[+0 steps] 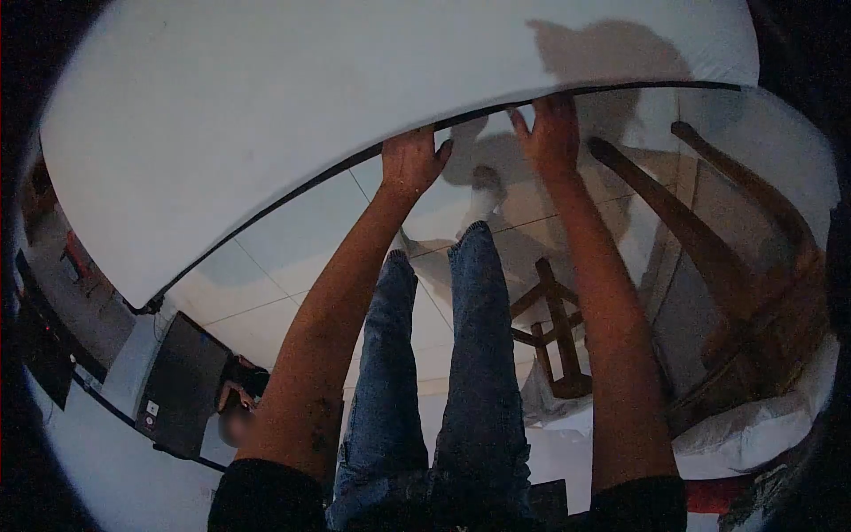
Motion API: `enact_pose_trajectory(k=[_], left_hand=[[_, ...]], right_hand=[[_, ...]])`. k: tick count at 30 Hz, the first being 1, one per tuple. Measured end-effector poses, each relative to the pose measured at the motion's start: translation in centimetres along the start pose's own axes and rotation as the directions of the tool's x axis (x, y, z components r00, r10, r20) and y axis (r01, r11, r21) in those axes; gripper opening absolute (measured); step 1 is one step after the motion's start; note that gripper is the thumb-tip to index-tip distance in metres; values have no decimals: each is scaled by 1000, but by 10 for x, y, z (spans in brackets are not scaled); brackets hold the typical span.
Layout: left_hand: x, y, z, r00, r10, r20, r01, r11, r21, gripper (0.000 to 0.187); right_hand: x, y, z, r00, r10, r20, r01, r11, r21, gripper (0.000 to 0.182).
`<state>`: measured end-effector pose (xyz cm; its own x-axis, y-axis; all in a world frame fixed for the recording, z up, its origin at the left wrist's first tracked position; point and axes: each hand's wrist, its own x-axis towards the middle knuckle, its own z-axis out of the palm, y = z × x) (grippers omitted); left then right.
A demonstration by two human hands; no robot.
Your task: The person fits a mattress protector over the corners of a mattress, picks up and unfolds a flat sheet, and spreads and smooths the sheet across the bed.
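Observation:
A large white panel [266,106] with a thin dark edge fills the upper part of the view. My left hand [412,161] is at this edge near the middle, its thumb apart and its other fingers hidden behind the edge. To its right, my right hand [551,137] grips the same edge, also with the thumb out to the side and the fingertips out of sight. A dark shadow falls on the panel above my right hand.
Below are my legs in blue jeans [483,346] on a pale tiled floor [257,275]. A wooden stool [558,337] and curved wooden furniture legs [674,213] stand at the right. At the lower left are a dark panel [182,386] and another person [238,399].

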<state>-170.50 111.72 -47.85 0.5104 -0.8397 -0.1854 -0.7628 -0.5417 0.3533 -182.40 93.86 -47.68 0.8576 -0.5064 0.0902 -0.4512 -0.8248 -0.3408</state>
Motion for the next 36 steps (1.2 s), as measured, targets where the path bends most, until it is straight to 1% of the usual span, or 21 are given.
enact_pose_trajectory(k=[2,4,6,8,10,11,13,14,15,17,19,21,23,26,28,29,31,32,34,35,36], left_hand=[[14,-2,-7,1000,-24,7,24,999,-22,59],[35,3,-5,968,-129,216,154,983,-102,60],[43,8,-1,987,-130,98,141,984,-113,60],[34,4,-6,993,-121,5,121,988,-98,61],[26,4,-10,928,-179,327,232,964,-131,60],[14,2,-15,928,-190,320,240,963,-123,60],[-20,-1,-35,998,-40,43,47,983,-175,58],[-36,-9,-50,993,-119,4,117,969,-215,56],[-55,-23,-64,980,-199,-28,185,948,-258,53],[-97,-64,-71,927,-371,-63,361,924,-128,55],[-131,-100,-68,910,-395,-125,404,913,59,57],[-137,-125,-68,893,-417,-173,438,892,110,55],[-131,-145,-71,907,-422,-8,422,907,14,51],[-134,-147,-58,920,-359,-157,362,932,-11,48],[-121,-139,-58,907,-367,-207,377,926,9,46],[-118,-136,-55,890,-417,-186,419,908,-33,46],[-112,-130,-46,865,-456,-208,453,889,-62,45],[-118,-134,-55,857,-481,-183,466,876,-123,44],[-120,-123,-71,859,-509,-63,488,849,-200,39],[-122,-116,-89,861,-507,32,502,838,-215,37],[-118,-106,-130,785,-530,322,612,743,-270,36]], right_hand=[[19,0,-3,999,18,48,-14,998,-67,41],[33,-3,-5,996,29,89,-18,992,-126,43],[44,0,-4,1000,-22,-1,21,956,-293,43],[53,7,4,997,-73,15,74,966,-246,43],[51,13,6,993,-118,17,119,970,-214,42],[50,14,3,984,-167,63,177,958,-225,40],[55,11,-9,968,-235,92,251,938,-238,39],[51,6,-14,960,-128,249,200,936,-289,41],[47,-3,-20,919,-9,395,157,926,-345,43],[55,-55,-53,615,352,706,-120,926,-357,40],[28,-96,-44,560,246,791,-186,968,-170,41],[1,-145,-13,729,-104,676,-90,965,246,43],[5,-200,6,817,-340,466,157,909,387,43],[18,-233,52,799,-297,523,196,951,240,45],[27,-243,73,907,-214,363,172,974,145,40],[31,-242,86,934,-275,229,252,960,126,36],[29,-243,95,908,-238,345,196,969,151,36],[37,-258,88,867,-200,456,138,976,167,36],[24,-253,68,880,-278,386,207,954,214,35],[12,-255,50,849,-319,421,296,948,120,35],[4,-262,19,700,-286,654,213,958,192,36]])
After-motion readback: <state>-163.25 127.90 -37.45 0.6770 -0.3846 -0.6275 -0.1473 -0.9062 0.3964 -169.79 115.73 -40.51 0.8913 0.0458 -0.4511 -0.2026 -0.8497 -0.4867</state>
